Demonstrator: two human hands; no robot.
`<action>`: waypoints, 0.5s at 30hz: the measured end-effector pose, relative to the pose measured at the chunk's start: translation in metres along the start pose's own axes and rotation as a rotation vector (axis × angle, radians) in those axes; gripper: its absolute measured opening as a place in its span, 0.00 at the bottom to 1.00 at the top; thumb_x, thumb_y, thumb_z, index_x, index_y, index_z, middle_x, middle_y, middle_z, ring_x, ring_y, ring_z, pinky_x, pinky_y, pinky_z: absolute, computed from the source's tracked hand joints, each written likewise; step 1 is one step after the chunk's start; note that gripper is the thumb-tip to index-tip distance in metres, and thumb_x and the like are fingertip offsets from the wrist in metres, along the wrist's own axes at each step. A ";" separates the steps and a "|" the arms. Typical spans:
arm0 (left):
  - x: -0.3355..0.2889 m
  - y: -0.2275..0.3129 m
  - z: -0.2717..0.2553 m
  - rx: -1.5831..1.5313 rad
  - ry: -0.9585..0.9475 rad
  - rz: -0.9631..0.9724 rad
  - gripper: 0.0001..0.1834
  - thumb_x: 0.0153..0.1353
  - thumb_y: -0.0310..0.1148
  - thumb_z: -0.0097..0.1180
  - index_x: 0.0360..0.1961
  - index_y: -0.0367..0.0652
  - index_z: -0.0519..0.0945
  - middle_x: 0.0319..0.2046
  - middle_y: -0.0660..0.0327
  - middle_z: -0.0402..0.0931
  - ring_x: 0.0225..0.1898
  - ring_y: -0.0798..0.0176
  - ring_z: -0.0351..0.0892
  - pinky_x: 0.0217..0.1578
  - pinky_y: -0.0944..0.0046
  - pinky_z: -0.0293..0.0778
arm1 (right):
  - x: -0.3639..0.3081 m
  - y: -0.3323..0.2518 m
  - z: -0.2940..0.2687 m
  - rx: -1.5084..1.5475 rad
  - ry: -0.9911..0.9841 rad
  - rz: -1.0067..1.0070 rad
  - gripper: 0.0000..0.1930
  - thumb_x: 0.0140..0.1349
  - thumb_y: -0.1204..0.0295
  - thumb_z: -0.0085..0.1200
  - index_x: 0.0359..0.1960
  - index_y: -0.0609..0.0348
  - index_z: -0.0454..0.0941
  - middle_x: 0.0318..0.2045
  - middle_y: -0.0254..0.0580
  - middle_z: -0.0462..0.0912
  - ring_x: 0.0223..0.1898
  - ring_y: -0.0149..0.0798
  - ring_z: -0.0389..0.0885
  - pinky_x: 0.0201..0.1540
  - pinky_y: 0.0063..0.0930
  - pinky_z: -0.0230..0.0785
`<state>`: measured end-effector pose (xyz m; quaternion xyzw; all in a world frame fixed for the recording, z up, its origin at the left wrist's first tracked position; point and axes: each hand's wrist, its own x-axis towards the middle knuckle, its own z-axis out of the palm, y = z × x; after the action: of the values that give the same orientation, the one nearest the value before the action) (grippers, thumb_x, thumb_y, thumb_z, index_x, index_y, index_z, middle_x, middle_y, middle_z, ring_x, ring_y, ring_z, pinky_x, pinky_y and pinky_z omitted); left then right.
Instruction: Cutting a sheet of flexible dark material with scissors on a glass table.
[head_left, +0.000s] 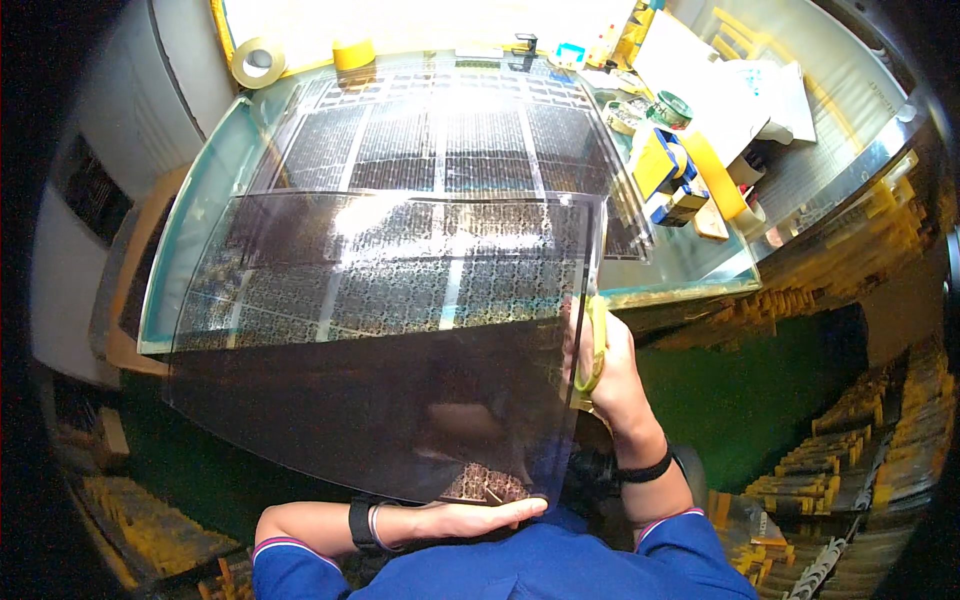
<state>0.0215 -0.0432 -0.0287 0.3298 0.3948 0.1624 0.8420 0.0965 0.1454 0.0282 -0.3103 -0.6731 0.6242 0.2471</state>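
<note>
Glass-topped worktop [190,250], lit from below, carries 1 big dark patterned panel sheet [440,140] split into a grid of blocks. Far edge: 2 tape rolls, 1 pale [257,62] and 1 yellow [354,53]. Right side: 1 green-rimmed roll [671,108], 1 yellow-and-blue block [662,160], white papers [730,95], other small clutter too blurred to count.

1 large clear, dark-tinted film sheet [380,330] held up between person and worktop, far half over the glass, near half hanging past the edge toward the body.

Left hand [470,518]: fingers together, flat along the sheet's near bottom edge, thumb side not clear, so grip can't be told. 1 black wristband on this arm.

Right hand [600,365]: closed on 1 pair of yellow-handled scissors [594,345] at the sheet's right edge; blades edge-on. 1 black wristband here too.
</note>
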 end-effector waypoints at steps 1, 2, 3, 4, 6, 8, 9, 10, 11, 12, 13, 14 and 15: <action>-0.002 0.001 0.002 -0.072 -0.028 0.017 0.30 0.62 0.55 0.32 0.55 0.42 0.64 0.51 0.69 0.61 0.51 0.72 0.58 0.53 0.70 0.53 | 0.001 -0.001 -0.001 0.037 0.014 -0.002 0.10 0.62 0.63 0.42 0.31 0.56 0.67 0.19 0.27 0.65 0.18 0.21 0.64 0.19 0.16 0.60; -0.002 0.000 0.003 -0.107 -0.040 0.026 0.31 0.62 0.55 0.31 0.56 0.42 0.61 0.54 0.69 0.59 0.53 0.72 0.56 0.55 0.70 0.51 | 0.002 -0.003 -0.001 0.075 0.025 -0.005 0.10 0.62 0.63 0.42 0.31 0.56 0.67 0.19 0.27 0.65 0.18 0.22 0.64 0.19 0.16 0.60; -0.002 -0.001 0.003 -0.141 -0.051 0.035 0.32 0.61 0.55 0.31 0.58 0.42 0.59 0.56 0.69 0.57 0.55 0.71 0.54 0.56 0.70 0.49 | 0.003 -0.004 -0.002 0.075 0.025 -0.009 0.10 0.62 0.63 0.42 0.31 0.56 0.67 0.19 0.27 0.65 0.18 0.22 0.64 0.19 0.16 0.60; 0.002 -0.007 0.001 -0.124 -0.097 0.053 0.33 0.61 0.56 0.30 0.60 0.43 0.55 0.58 0.69 0.53 0.57 0.71 0.51 0.57 0.70 0.46 | 0.003 -0.006 -0.004 0.043 0.012 -0.073 0.10 0.62 0.63 0.42 0.31 0.57 0.67 0.19 0.27 0.65 0.18 0.22 0.64 0.19 0.16 0.59; 0.000 -0.002 0.002 -0.067 -0.061 0.055 0.32 0.61 0.56 0.31 0.58 0.44 0.58 0.56 0.68 0.56 0.55 0.71 0.54 0.55 0.70 0.50 | 0.001 -0.013 -0.004 0.054 0.005 -0.118 0.11 0.61 0.63 0.44 0.30 0.57 0.67 0.18 0.27 0.64 0.17 0.22 0.63 0.17 0.15 0.58; -0.001 0.001 0.001 0.033 0.103 0.085 0.25 0.61 0.53 0.36 0.45 0.44 0.71 0.43 0.67 0.69 0.43 0.73 0.65 0.44 0.71 0.62 | -0.002 -0.033 -0.002 0.047 0.031 -0.045 0.11 0.61 0.63 0.44 0.29 0.58 0.67 0.17 0.28 0.64 0.15 0.22 0.63 0.16 0.15 0.58; 0.000 0.001 -0.001 0.093 0.181 0.132 0.23 0.60 0.51 0.40 0.36 0.43 0.77 0.34 0.67 0.74 0.35 0.74 0.70 0.36 0.71 0.67 | -0.002 -0.039 -0.002 0.041 0.055 0.030 0.11 0.61 0.64 0.44 0.28 0.58 0.67 0.15 0.28 0.63 0.14 0.22 0.62 0.15 0.15 0.57; -0.003 0.001 0.000 0.097 0.182 0.133 0.23 0.60 0.51 0.40 0.36 0.43 0.77 0.34 0.67 0.74 0.35 0.74 0.70 0.36 0.71 0.67 | -0.002 -0.039 -0.003 0.041 0.057 0.026 0.11 0.61 0.64 0.44 0.28 0.58 0.67 0.15 0.28 0.63 0.14 0.22 0.62 0.15 0.15 0.57; -0.010 0.004 0.002 0.118 0.365 0.272 0.19 0.59 0.48 0.45 0.28 0.43 0.77 0.26 0.69 0.74 0.28 0.75 0.70 0.29 0.72 0.66 | -0.003 -0.039 -0.004 0.069 0.099 0.010 0.11 0.60 0.64 0.45 0.28 0.59 0.68 0.14 0.28 0.64 0.13 0.22 0.63 0.14 0.15 0.57; -0.016 0.006 0.002 0.139 0.547 0.412 0.18 0.57 0.45 0.50 0.19 0.43 0.76 0.17 0.70 0.73 0.21 0.76 0.69 0.23 0.72 0.66 | -0.003 -0.038 -0.006 0.097 0.141 -0.006 0.11 0.60 0.63 0.45 0.29 0.59 0.69 0.12 0.28 0.64 0.12 0.21 0.63 0.13 0.15 0.57; -0.024 0.007 -0.002 0.123 0.601 0.557 0.16 0.54 0.41 0.56 0.16 0.41 0.77 0.15 0.68 0.72 0.19 0.75 0.70 0.21 0.71 0.66 | -0.004 -0.036 -0.007 0.100 0.142 -0.007 0.11 0.60 0.63 0.45 0.29 0.59 0.69 0.12 0.28 0.64 0.12 0.21 0.63 0.13 0.15 0.57; -0.034 0.001 -0.004 0.031 0.677 0.554 0.13 0.53 0.36 0.56 0.17 0.40 0.77 0.15 0.66 0.73 0.18 0.74 0.70 0.20 0.72 0.67 | -0.007 -0.035 -0.008 0.136 0.147 -0.024 0.11 0.60 0.63 0.45 0.27 0.58 0.68 0.12 0.28 0.64 0.11 0.21 0.63 0.13 0.15 0.57; -0.043 -0.007 -0.007 -0.064 0.749 0.545 0.10 0.51 0.32 0.57 0.18 0.38 0.77 0.16 0.64 0.73 0.17 0.73 0.70 0.18 0.72 0.67 | -0.010 -0.032 -0.010 0.174 0.156 -0.036 0.12 0.60 0.63 0.45 0.24 0.57 0.67 0.12 0.28 0.64 0.11 0.21 0.63 0.13 0.14 0.57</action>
<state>-0.0112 -0.0687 -0.0127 0.3142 0.5655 0.4978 0.5776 0.1071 0.1446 0.0614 -0.3233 -0.6004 0.6497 0.3359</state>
